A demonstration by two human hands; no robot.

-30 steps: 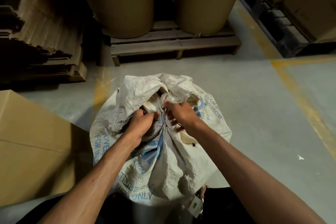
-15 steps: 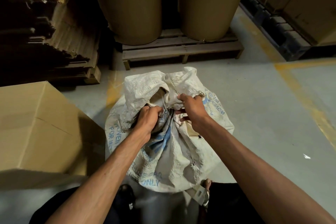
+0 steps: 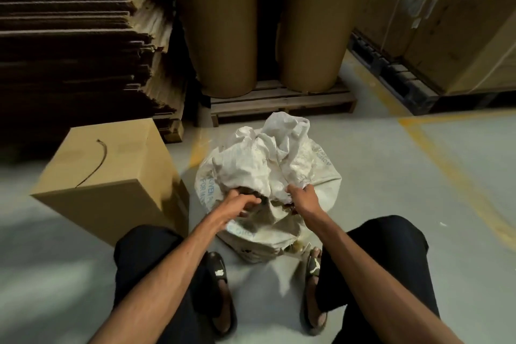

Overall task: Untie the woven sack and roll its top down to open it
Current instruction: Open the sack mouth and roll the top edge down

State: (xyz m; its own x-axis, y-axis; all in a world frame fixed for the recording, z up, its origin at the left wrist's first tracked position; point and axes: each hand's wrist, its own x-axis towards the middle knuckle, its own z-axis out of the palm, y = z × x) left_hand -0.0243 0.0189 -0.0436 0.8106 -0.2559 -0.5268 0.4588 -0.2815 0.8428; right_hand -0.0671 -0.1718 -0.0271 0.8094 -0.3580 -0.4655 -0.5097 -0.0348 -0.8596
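Woven sack [image 3: 251, 170] — blue lettering, "FOR" legible — both hands gripping

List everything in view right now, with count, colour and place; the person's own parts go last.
woven sack: one, white with blue print, floor centre, top loose and crumpled
cardboard box: one, tan, left of the sack
cord: one, dark, on the box
paper rolls: two, brown, upright on the pallet
wooden pallet: one, behind the sack
flat cardboard stack: brown, far left
left hand: grips the sack
right hand: grips the sack
sandals: two, dark, bottom
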